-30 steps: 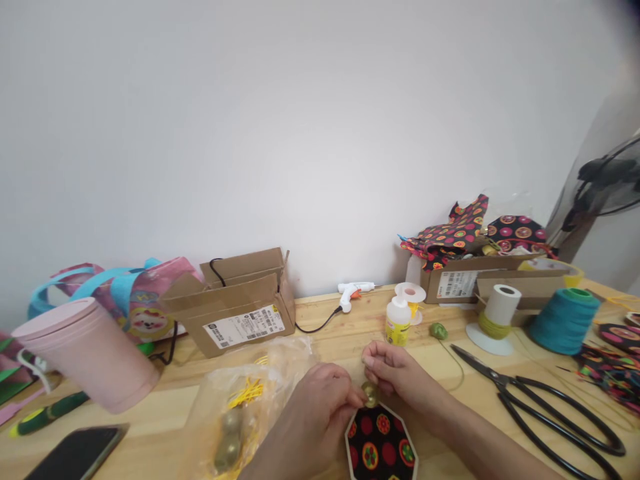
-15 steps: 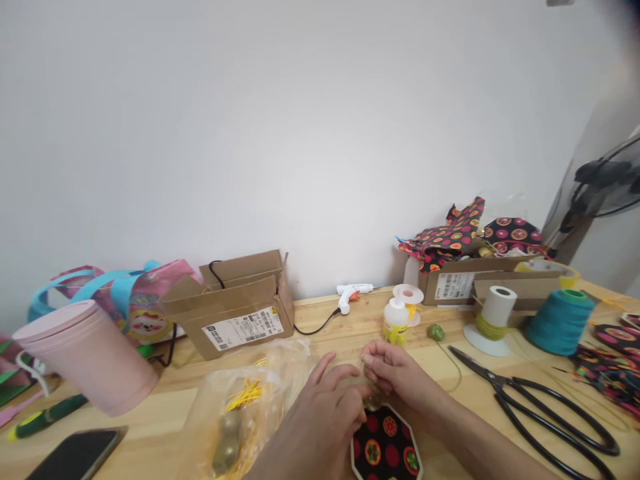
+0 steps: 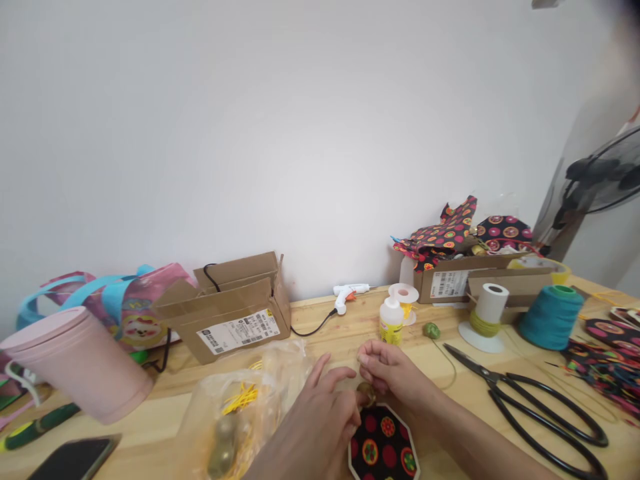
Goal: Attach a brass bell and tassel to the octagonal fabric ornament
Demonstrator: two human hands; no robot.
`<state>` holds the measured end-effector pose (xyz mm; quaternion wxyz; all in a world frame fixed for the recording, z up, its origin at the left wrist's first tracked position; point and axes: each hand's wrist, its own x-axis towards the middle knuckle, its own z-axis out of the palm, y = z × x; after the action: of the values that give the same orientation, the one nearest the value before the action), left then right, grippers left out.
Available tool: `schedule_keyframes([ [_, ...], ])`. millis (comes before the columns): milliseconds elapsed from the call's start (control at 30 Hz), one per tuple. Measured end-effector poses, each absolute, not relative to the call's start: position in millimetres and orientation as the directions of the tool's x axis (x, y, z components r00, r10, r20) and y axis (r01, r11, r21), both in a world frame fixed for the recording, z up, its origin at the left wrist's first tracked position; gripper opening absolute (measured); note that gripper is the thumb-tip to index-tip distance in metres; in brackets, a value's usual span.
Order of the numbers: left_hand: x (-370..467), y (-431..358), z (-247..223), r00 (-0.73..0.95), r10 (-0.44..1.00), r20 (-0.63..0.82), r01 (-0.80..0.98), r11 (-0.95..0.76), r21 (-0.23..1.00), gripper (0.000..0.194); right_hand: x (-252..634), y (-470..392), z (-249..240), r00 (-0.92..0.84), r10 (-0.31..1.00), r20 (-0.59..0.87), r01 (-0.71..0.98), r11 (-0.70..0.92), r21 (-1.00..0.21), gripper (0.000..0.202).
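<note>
On my head feed, the octagonal panel (image 3: pixel 384 443) at bottom centre looks already covered and edged, a brass bead (image 3: pixel 369 392) at its top (fastened or loose, I can't tell, nor what's left). My left hand (image 3: pixel 325 415) has fingers partly spread, any grip unclear; my right hand (image 3: pixel 393 373) presses thumb to forefinger, contents hidden.

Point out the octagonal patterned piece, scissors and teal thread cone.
Octagonal patterned piece (image 3: pixel 384 443): head view, middle of its dark printed face.
Scissors (image 3: pixel 493 378): head view, pivot between blades and handles.
Teal thread cone (image 3: pixel 551 320): head view, middle of the wound thread.
</note>
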<state>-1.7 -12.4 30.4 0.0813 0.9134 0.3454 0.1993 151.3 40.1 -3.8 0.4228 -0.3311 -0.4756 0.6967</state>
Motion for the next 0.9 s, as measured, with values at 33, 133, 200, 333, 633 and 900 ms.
schedule_keyframes([
  [33,-0.4,-12.9,30.4,0.677,0.667,0.312,0.603,-0.745,0.285,0.017,151.4,40.2,-3.5,-0.424,0.904,-0.057,-0.268,-0.185,-0.945,0.040],
  [133,2.2,-14.0,32.0,0.665,0.680,0.309,0.618,-0.733,0.284,0.017,151.5,40.4,-3.3,-0.418,0.907,-0.053,-0.266,-0.178,-0.947,0.041],
  [200,1.7,-13.9,33.0,0.670,0.679,0.301,0.613,-0.734,0.293,0.018,151.5,40.5,-3.7,-0.410,0.911,-0.050,-0.275,-0.176,-0.945,0.041],
  [333,-4.5,-11.2,30.6,0.710,0.646,0.281,0.569,-0.761,0.312,0.020,151.6,40.9,-4.1,-0.404,0.913,-0.049,-0.263,-0.167,-0.950,0.041],
  [633,-10.4,-12.5,29.9,0.651,0.708,0.274,0.555,-0.690,0.463,0.017,151.3,39.5,-5.0,-0.416,0.908,-0.053,-0.277,-0.182,-0.943,0.035],
  [900,-12.8,-12.1,24.8,0.611,0.724,0.320,0.543,-0.677,0.496,0.018,152.0,38.1,-3.9,-0.419,0.906,-0.055,-0.255,-0.175,-0.951,0.036],
])
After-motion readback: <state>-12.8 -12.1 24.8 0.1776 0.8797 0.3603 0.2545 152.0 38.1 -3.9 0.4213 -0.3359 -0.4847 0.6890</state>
